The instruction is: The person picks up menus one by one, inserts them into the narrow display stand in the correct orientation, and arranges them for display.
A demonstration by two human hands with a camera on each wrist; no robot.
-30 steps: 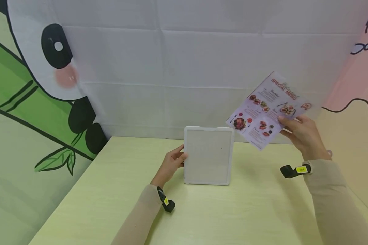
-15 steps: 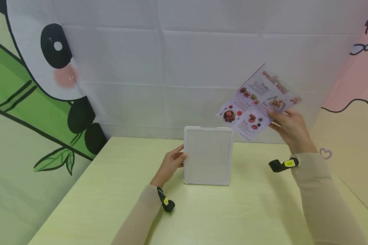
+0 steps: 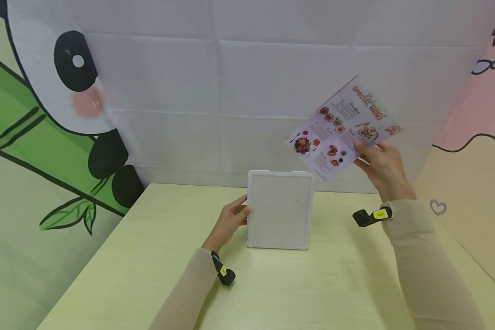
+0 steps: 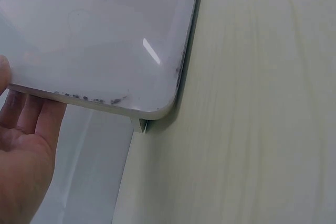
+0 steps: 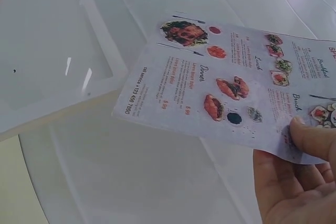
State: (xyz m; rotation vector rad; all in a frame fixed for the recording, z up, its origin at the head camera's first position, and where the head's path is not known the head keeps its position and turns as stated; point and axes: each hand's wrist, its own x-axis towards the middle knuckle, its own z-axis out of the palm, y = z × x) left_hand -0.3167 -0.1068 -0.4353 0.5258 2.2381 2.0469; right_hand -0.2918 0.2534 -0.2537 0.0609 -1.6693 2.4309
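A white-framed upright display stand [image 3: 279,211] with a clear front stands on the table. My left hand [image 3: 228,221] grips its left edge, thumb on the front and fingers behind, as the left wrist view shows of the stand's scuffed edge [image 4: 94,77]. In my right hand [image 3: 385,167] is a printed menu sheet [image 3: 342,128], pinched near its right edge between thumb and fingers. The sheet hangs tilted in the air, its lowest corner just above the stand's top right corner. Seen from the right wrist, the menu [image 5: 226,87] overlaps the stand's side edge.
The pale wooden table [image 3: 313,288] runs back to a white cloth backdrop [image 3: 280,91]. Painted cartoon walls stand at the left and right. A small black camera is strapped to each wrist.
My right hand has carried the menu sheet left and upward, toward the stand's top. The left hand and the stand have stayed in place.
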